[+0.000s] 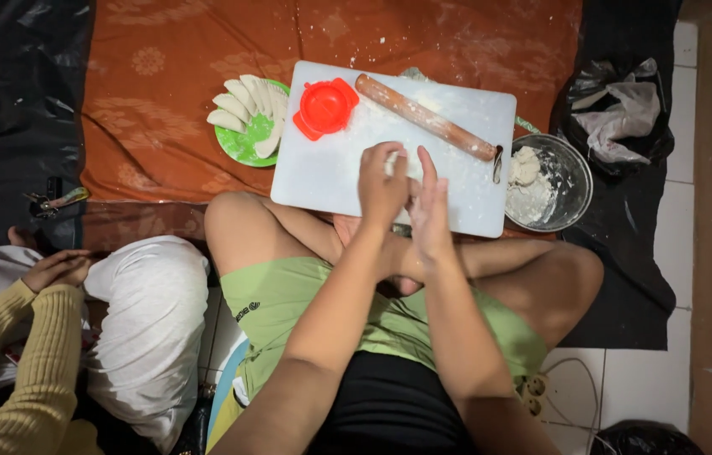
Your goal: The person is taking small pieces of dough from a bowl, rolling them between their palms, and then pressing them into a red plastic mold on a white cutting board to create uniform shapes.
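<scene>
Evidently small white dough piece (398, 164) pressed between both palms, above near edge of white cutting board (322, 168) on floor cloth. Left hand (381, 190) cupped around dough; right hand (430, 211) flat against it, fingers straight. Judged step: rolling dough into ball. Red dumpling press (325, 107) far left, rolling pin (425, 117) far, steel dough bowl (570, 181) right, green plate of folded dumplings (242, 143) left. Another person's clasped hands (57, 270) near left.

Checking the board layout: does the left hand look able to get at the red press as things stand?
Probably yes. The left hand is over the white board, and the red press lies just ahead on the same board with only floured surface between; the rolling pin lies off to the right.
</scene>
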